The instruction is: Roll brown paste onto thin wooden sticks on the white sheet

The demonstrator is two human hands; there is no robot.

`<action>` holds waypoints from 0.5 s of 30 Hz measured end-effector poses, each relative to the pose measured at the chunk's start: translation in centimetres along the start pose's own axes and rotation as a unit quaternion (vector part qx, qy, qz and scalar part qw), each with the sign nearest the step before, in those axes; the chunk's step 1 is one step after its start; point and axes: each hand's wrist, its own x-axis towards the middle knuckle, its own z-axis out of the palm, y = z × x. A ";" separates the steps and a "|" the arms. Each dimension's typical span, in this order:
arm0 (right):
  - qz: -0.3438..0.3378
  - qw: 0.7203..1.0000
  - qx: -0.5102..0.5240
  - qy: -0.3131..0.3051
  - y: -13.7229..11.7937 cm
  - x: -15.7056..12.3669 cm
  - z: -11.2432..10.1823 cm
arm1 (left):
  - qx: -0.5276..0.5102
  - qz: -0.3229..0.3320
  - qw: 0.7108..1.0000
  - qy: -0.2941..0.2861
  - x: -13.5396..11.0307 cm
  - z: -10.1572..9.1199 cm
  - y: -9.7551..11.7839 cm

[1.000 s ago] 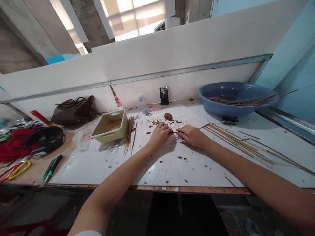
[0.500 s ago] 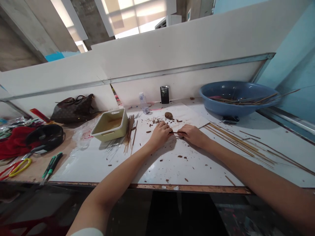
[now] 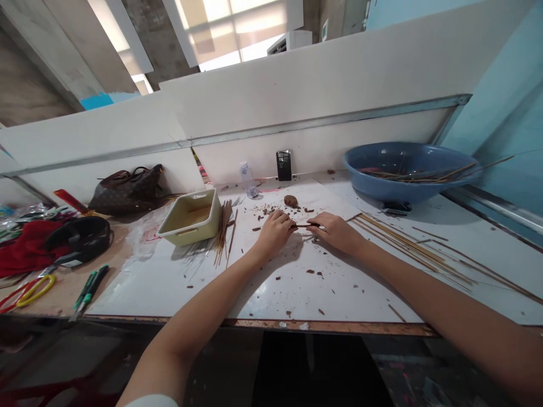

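Over the middle of the white board [image 3: 263, 294], a thin brown stick [image 3: 302, 226] runs level between my two hands. My left hand [image 3: 274, 230] has its fingers closed on the left end. The right end is pinched in my right hand [image 3: 333, 230]. Just beyond them lies a brown, clay-like lump [image 3: 291, 200], with crumbs of the same colour scattered around it and under my wrists. Long tan sticks [image 3: 399, 243] lie in a loose bundle right of my right hand. Shorter brown sticks [image 3: 223, 232] lie to the left, against a green tub [image 3: 186, 226].
A blue basin [image 3: 411, 169] holding long sticks stands at the back right. Along the partition are a bottle [image 3: 247, 180], an upright phone [image 3: 284, 165] and a brown bag [image 3: 127, 192]. Scissors [image 3: 36, 291], cutters [image 3: 89, 289] and black tape-like rings [image 3: 78, 237] lie at left.
My hands have moved slightly apart, and more of the stick shows between them. My right hand has shifted a little to the right. The view has tilted very slightly.
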 end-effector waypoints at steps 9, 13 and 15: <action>0.014 1.000 0.014 -0.024 0.4 -0.2 -0.2 | -0.012 -0.010 1.000 -0.009 0.0 0.1 -0.2; 0.015 0.999 0.009 -0.032 0.7 0.0 -0.2 | -0.014 -0.014 1.000 -0.006 0.0 0.0 -0.2; 0.014 0.999 0.003 -0.033 0.9 0.1 -0.2 | -0.011 -0.019 1.000 -0.004 0.0 -0.1 -0.1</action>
